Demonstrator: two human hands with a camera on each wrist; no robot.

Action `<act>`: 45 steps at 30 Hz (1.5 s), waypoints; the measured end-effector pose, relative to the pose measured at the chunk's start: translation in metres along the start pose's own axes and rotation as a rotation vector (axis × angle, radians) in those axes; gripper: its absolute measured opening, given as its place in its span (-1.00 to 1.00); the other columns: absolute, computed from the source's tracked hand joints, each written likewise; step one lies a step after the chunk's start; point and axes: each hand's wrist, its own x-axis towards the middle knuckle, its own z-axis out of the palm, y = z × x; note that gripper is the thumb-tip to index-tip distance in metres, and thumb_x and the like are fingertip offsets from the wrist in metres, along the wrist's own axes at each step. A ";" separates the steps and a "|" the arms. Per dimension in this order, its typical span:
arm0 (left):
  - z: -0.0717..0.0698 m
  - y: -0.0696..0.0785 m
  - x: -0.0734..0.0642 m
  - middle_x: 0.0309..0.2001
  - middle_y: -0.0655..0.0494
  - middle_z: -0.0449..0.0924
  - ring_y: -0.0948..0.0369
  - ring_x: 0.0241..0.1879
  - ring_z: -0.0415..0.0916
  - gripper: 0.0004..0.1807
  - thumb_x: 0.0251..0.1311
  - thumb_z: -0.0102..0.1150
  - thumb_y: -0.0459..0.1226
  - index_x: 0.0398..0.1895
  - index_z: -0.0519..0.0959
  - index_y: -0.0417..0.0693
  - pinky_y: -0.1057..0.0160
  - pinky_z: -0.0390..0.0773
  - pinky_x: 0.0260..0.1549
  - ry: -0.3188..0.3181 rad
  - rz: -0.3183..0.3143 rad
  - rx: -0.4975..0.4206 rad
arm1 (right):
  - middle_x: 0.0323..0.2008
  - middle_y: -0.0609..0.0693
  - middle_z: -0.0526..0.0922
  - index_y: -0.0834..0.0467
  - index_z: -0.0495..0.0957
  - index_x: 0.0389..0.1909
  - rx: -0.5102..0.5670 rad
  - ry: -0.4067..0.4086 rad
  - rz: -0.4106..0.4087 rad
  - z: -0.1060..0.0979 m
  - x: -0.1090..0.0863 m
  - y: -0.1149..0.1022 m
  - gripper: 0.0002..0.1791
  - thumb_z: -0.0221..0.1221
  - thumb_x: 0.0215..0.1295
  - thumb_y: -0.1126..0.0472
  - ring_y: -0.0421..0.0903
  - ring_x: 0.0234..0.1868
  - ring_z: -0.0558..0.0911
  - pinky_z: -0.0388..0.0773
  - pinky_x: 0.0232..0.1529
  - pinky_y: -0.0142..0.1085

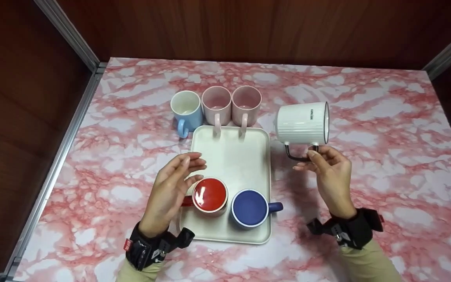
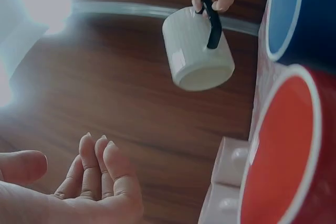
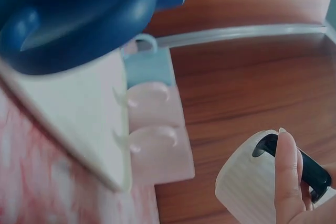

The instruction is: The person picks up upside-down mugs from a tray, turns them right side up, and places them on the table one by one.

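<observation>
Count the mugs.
6: red mug and dark blue mug on the tray; light blue mug and two pink mugs in a row beyond it; white mug in the right hand.

six mugs [image 1: 300, 124], one tray [image 1: 233, 150], two hands [image 1: 167, 192]

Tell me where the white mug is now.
In the head view, the white mug is held sideways above the table by the right hand, right of the tray and the nearer pink mug.
</observation>
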 end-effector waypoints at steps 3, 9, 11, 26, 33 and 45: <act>-0.008 -0.001 -0.001 -0.17 -0.09 0.48 0.04 -0.09 0.41 -0.77 0.36 -0.18 -0.35 -0.06 0.43 -0.30 0.17 0.40 -0.10 0.030 0.009 -0.002 | -0.31 0.34 0.53 0.53 0.42 -0.25 -0.042 -0.008 0.010 -0.037 0.018 0.026 -0.81 0.15 0.13 0.50 0.18 -0.53 0.61 0.56 -0.45 0.00; -0.022 -0.004 -0.003 -0.17 -0.08 0.48 0.04 -0.08 0.41 -0.78 0.35 -0.15 -0.33 -0.09 0.45 -0.27 0.16 0.42 -0.08 0.093 0.016 -0.005 | -0.34 0.36 0.54 0.52 0.42 -0.22 -0.151 0.045 0.053 -0.077 0.047 0.057 -0.77 0.17 0.12 0.48 0.26 -0.51 0.60 0.53 -0.44 0.08; -0.026 -0.005 -0.004 -0.17 -0.07 0.48 0.03 -0.07 0.41 -0.79 0.35 -0.14 -0.33 -0.10 0.46 -0.25 0.16 0.43 -0.08 0.112 0.019 -0.012 | -0.37 0.31 0.55 0.49 0.43 -0.28 -0.138 0.063 0.079 -0.071 0.051 0.054 -0.82 0.18 0.12 0.48 0.23 -0.54 0.60 0.54 -0.47 0.05; -0.055 -0.018 -0.010 -0.17 -0.05 0.50 0.05 -0.06 0.42 -0.78 0.35 -0.12 -0.29 -0.10 0.48 -0.21 0.21 0.45 -0.14 0.203 0.003 -0.090 | -0.39 0.30 0.60 0.46 0.45 -0.29 -0.340 0.118 0.190 -0.040 0.073 0.051 -0.82 0.17 0.16 0.40 0.11 -0.52 0.64 0.59 -0.50 -0.15; -0.062 -0.023 -0.012 -0.18 -0.04 0.50 0.08 -0.09 0.43 -0.79 0.35 -0.12 -0.29 -0.12 0.48 -0.20 0.22 0.45 -0.15 0.231 -0.016 -0.109 | -0.53 0.19 0.54 0.40 0.43 -0.44 -0.420 0.158 0.186 0.003 0.071 0.031 -0.97 0.06 0.17 0.51 -0.07 -0.66 0.61 0.57 -0.60 -0.28; -0.068 -0.027 -0.013 -0.18 -0.04 0.51 0.10 -0.12 0.44 -0.79 0.35 -0.14 -0.31 -0.13 0.50 -0.20 0.23 0.44 -0.15 0.211 -0.026 -0.136 | -0.44 0.29 0.57 0.41 0.41 -0.41 -0.699 0.167 0.222 0.018 0.084 0.041 -0.94 0.06 0.21 0.46 -0.14 -0.67 0.58 0.57 -0.58 -0.24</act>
